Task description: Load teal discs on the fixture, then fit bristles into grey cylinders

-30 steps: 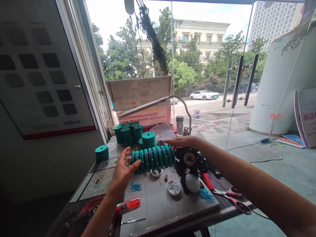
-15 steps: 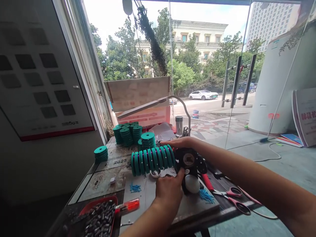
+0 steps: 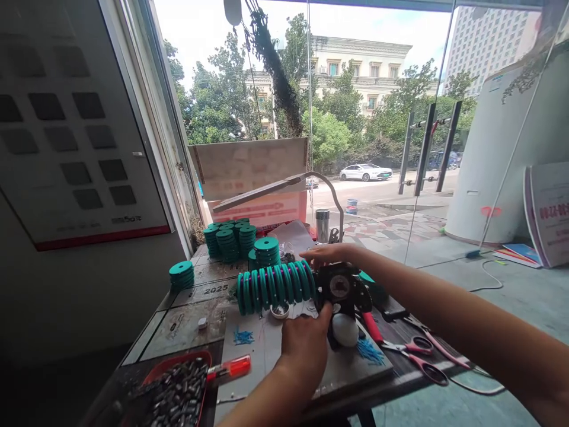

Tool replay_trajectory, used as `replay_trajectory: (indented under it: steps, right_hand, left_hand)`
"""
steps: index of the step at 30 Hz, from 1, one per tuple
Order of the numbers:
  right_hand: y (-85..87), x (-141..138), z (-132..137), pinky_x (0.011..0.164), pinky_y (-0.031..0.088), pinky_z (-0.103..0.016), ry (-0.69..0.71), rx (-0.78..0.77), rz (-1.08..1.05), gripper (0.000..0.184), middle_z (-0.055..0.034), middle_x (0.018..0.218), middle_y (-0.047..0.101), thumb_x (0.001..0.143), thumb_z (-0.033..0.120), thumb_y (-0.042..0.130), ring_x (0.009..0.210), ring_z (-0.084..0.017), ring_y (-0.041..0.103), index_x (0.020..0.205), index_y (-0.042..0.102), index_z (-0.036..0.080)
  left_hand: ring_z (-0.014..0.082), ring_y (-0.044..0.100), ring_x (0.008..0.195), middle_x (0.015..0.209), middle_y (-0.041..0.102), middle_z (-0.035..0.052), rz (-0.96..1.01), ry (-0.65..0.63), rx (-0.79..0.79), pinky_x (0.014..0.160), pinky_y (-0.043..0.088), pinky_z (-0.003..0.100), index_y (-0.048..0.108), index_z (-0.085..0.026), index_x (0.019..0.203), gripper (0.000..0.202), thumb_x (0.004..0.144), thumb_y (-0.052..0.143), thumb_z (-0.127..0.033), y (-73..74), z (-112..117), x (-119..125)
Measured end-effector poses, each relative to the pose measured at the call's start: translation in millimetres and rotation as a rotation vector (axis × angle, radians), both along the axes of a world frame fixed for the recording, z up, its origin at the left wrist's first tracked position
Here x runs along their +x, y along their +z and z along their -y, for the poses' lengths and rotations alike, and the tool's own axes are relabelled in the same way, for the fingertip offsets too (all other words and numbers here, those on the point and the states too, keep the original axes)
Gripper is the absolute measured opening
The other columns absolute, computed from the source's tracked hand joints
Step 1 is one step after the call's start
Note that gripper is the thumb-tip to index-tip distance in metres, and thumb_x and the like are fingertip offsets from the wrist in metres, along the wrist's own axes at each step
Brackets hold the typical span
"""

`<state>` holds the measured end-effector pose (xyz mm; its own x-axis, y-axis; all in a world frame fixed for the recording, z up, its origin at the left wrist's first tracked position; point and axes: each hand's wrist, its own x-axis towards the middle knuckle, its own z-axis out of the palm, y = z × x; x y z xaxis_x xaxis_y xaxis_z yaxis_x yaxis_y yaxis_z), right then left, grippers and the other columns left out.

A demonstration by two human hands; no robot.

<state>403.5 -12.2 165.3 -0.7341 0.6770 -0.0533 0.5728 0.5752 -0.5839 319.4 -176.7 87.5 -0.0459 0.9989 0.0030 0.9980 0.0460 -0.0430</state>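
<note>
A row of teal spools (image 3: 275, 289) lies sideways, lined up against a black reel-like device (image 3: 340, 287) with a round dial. My left hand (image 3: 304, 338) is closed just in front of them, its thumb reaching up to the device's lower side; what its fingers hold is hidden. Behind the device, my right hand (image 3: 329, 254) stretches leftward with fingers extended, close to a clear container of small dark pieces (image 3: 288, 256). A small white dish (image 3: 280, 311) sits partly under the spool row. Below the device is a rounded white object (image 3: 345, 330).
Stacked teal spools (image 3: 226, 243) stand at the back left. A red tray (image 3: 207, 359) of dark metal pieces and a red-orange lighter (image 3: 233, 367) lie in front. Blue strips (image 3: 243, 337) lie on the board, scissors (image 3: 418, 353) at right. A lamp (image 3: 258, 194) arches above.
My right hand has drawn back slightly to the right and up, uncovering the container of dark pieces. My left hand and the spool row stay almost where they were.
</note>
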Motion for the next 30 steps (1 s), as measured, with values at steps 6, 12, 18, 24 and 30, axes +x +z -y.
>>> replay_trajectory:
  steps: [6, 12, 18, 24, 30]
  right_hand:
    - [-8.1, 72, 23, 0.08, 0.041, -0.012, -0.472, 0.201, -0.241, 0.053, -0.006, 0.105, 0.054, 0.082, 0.05, 0.032, 0.087, 0.001, 0.05, 0.115, 0.05, 0.011]
    - [-91.3, 103, 52, 0.082, 0.046, -0.019, -0.685, 0.184, -0.33, 0.072, -0.0101, 0.113, 0.051, 0.062, 0.047, 0.054, 0.095, -0.009, 0.053, 0.121, 0.047, 0.008]
    - [-107.5, 81, 46, 0.099, 0.045, -0.024, -0.588, 0.163, -0.359, 0.056, -0.0058, 0.115, 0.052, 0.063, 0.032, 0.045, 0.106, -0.01, 0.052, 0.114, 0.055, 0.012]
    - [-100.3, 101, 45, 0.111, 0.037, -0.033, -0.543, 0.171, -0.302, 0.062, -0.0052, 0.124, 0.046, 0.062, 0.039, 0.051, 0.118, -0.015, 0.045, 0.118, 0.053, 0.013]
    - [-20.5, 73, 74, 0.112, 0.032, -0.034, -0.471, 0.331, -0.307, 0.059, -0.0067, 0.133, 0.034, 0.083, 0.043, 0.025, 0.126, -0.013, 0.036, 0.135, 0.03, 0.015]
  left_hand:
    - [0.0185, 0.064, 0.09, 0.094, 0.066, 0.0111, 0.016, 0.002, -0.001, 0.075, 0.044, 0.027, 0.028, -0.046, 0.129, 0.059, 0.079, 0.036, -0.016, -0.5, 0, -2]
    - [0.0172, 0.064, 0.089, 0.09, 0.066, 0.0098, 0.024, -0.011, 0.016, 0.076, 0.043, 0.027, 0.028, -0.045, 0.129, 0.061, 0.077, 0.037, -0.015, -1.5, -3, -4]
    - [0.0188, 0.065, 0.088, 0.091, 0.066, 0.0093, -0.006, -0.011, 0.029, 0.077, 0.047, 0.03, 0.03, -0.045, 0.129, 0.061, 0.077, 0.036, -0.014, -0.4, -1, -3]
    - [0.0188, 0.065, 0.088, 0.092, 0.066, 0.0091, -0.002, -0.007, 0.024, 0.075, 0.047, 0.029, 0.028, -0.045, 0.13, 0.062, 0.077, 0.036, -0.014, 0.3, 1, -3]
    - [0.0198, 0.065, 0.089, 0.093, 0.067, 0.0089, 0.004, -0.01, 0.02, 0.075, 0.05, 0.032, 0.028, -0.047, 0.13, 0.062, 0.077, 0.035, -0.014, -0.1, 1, -4]
